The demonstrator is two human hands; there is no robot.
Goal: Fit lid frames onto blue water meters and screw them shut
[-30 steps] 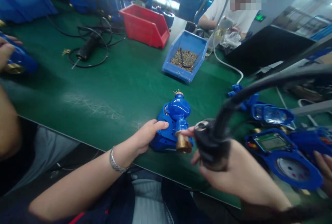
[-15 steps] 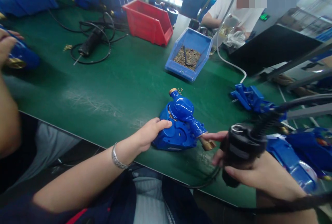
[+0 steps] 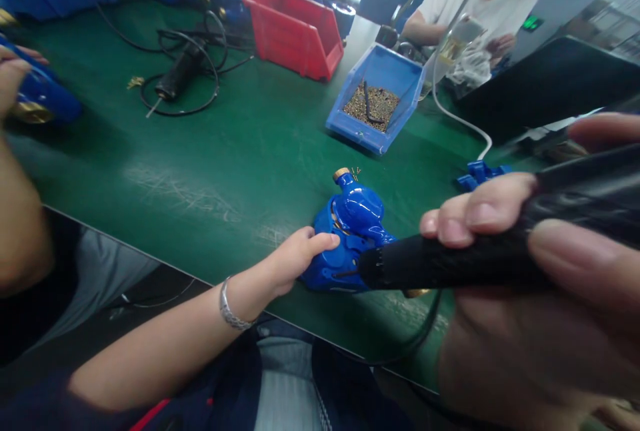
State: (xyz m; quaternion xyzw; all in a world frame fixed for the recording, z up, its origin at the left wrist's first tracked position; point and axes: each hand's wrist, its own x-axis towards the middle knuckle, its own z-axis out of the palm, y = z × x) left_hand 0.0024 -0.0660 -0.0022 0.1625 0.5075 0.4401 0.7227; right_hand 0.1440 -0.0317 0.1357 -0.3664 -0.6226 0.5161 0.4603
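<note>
A blue water meter (image 3: 361, 208) with brass threaded ends sits on the green table, its flat blue housing (image 3: 327, 264) toward me. My left hand (image 3: 300, 251) grips the left side of the housing, thumb on top. In my right hand (image 3: 565, 271) is a black electric screwdriver (image 3: 450, 261), held nearly level and close to the camera. Its bit lies over the housing; whether it touches a screw I cannot tell. The screwdriver hides the meter's right end except for a bit of brass. A few small brass screws (image 3: 356, 172) lie just beyond the meter.
A blue bin (image 3: 345, 128) of small screws holds a black hex key. Behind it are a red bin (image 3: 300, 61) and another screwdriver (image 3: 180, 71) with a coiled cord. A co-worker's hand (image 3: 13, 81) holds a meter at left; another person (image 3: 450, 11) sits across.
My right hand has raised the screwdriver from upright beside the meter and swung it level, bringing its tip left over the housing. My left hand keeps its hold on the meter.
</note>
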